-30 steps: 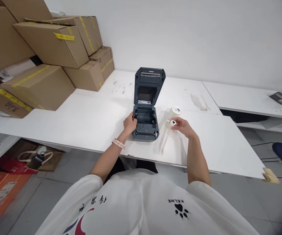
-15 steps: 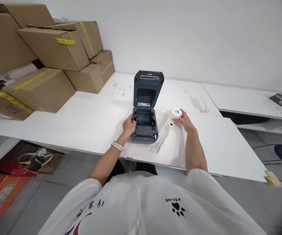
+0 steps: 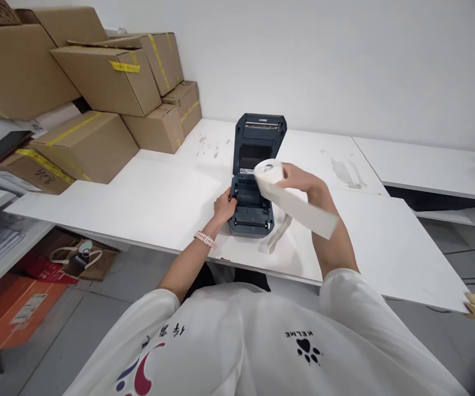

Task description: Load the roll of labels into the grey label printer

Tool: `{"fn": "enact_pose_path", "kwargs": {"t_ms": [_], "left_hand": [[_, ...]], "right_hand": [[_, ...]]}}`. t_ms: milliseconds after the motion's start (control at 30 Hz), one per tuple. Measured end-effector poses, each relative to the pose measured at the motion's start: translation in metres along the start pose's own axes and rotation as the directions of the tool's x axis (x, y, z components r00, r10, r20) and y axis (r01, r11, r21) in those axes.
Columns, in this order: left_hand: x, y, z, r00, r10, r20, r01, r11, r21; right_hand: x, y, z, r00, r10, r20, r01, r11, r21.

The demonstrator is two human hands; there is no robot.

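A dark label printer (image 3: 252,215) stands on the white table (image 3: 171,203) with its lid tilted up and back. The bay inside it shows bare. My left hand (image 3: 224,206) grips the printer's left side, its thumb over the rim. In my right hand (image 3: 301,179) is a roll of white labels (image 3: 268,171), held above the printer's right half and slightly blurred. The roll's loose end hangs down to the right, in front of my right forearm. On the table at the printer's right lies a crumpled pale strip (image 3: 276,236).
Cardboard boxes (image 3: 105,77) with yellow tape are stacked on the table's left. A white wall (image 3: 323,66) rises behind. Another white tabletop (image 3: 435,165) adjoins at the right. Below the left side are a paper bag (image 3: 97,264) and an orange box (image 3: 22,313).
My right hand has lifted the label roll off the table and carried it left over the printer, its tail now trailing. My left hand keeps its hold. The view has shifted slightly.
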State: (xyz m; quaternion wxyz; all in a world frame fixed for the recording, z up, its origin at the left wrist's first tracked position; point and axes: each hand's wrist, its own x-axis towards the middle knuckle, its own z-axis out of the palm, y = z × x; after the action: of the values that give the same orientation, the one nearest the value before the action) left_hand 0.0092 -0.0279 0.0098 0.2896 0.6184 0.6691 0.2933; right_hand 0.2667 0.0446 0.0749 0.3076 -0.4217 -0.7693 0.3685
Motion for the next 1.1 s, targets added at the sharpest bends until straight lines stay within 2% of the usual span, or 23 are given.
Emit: {"fn": "enact_pose_path", "kwargs": {"t_ms": [67, 133, 200, 267, 400, 500, 667, 767, 833, 933, 1100], "left_hand": [[0.0, -0.001, 0.0, 1.0, 0.005, -0.002, -0.005, 1.0, -0.003], [0.0, -0.002, 0.001, 1.0, 0.011, -0.004, -0.011, 1.0, -0.022], [0.0, -0.003, 0.002, 1.0, 0.013, -0.005, -0.013, 0.999, -0.049], [0.0, -0.004, 0.003, 1.0, 0.009, -0.002, -0.009, 0.998, -0.059], [0.001, -0.005, 0.003, 1.0, -0.002, -0.001, 0.002, 0.999, -0.037], [0.001, -0.005, 0.004, 1.0, -0.001, -0.002, 0.001, 0.999, -0.033], [0.0, -0.004, 0.004, 1.0, 0.007, -0.011, -0.007, 1.0, -0.026], [-0.002, -0.003, 0.003, 1.0, 0.014, -0.017, -0.015, 1.0, -0.018], [-0.003, -0.002, 0.003, 1.0, 0.01, -0.017, -0.011, 1.0, -0.029], [-0.004, -0.002, 0.002, 1.0, 0.012, -0.013, -0.012, 0.998, -0.064], [-0.005, -0.002, 0.002, 1.0, 0.015, -0.014, -0.017, 0.995, -0.096]], "right_hand": [[0.02, -0.025, 0.016, 0.976, 0.064, 0.209, -0.014, 0.972, -0.233], [0.034, -0.043, 0.035, 0.924, 0.192, 0.331, 0.005, 0.859, -0.512], [0.041, -0.051, 0.051, 0.9, 0.273, 0.341, 0.033, 0.735, -0.677], [0.044, -0.05, 0.063, 0.89, 0.302, 0.342, 0.053, 0.676, -0.735], [0.045, -0.036, 0.077, 0.872, 0.319, 0.372, 0.075, 0.663, -0.745], [0.037, -0.033, 0.078, 0.883, 0.281, 0.375, 0.095, 0.676, -0.73], [-0.016, -0.042, 0.082, 0.959, 0.004, 0.283, 0.176, 0.774, -0.608], [-0.057, -0.043, 0.099, 0.959, -0.094, 0.267, 0.232, 0.802, -0.55], [-0.076, -0.04, 0.113, 0.961, -0.093, 0.261, 0.23, 0.794, -0.563], [-0.088, -0.037, 0.127, 0.973, -0.068, 0.223, 0.19, 0.786, -0.588], [-0.088, -0.037, 0.131, 0.986, -0.077, 0.15, 0.149, 0.817, -0.557]]}}
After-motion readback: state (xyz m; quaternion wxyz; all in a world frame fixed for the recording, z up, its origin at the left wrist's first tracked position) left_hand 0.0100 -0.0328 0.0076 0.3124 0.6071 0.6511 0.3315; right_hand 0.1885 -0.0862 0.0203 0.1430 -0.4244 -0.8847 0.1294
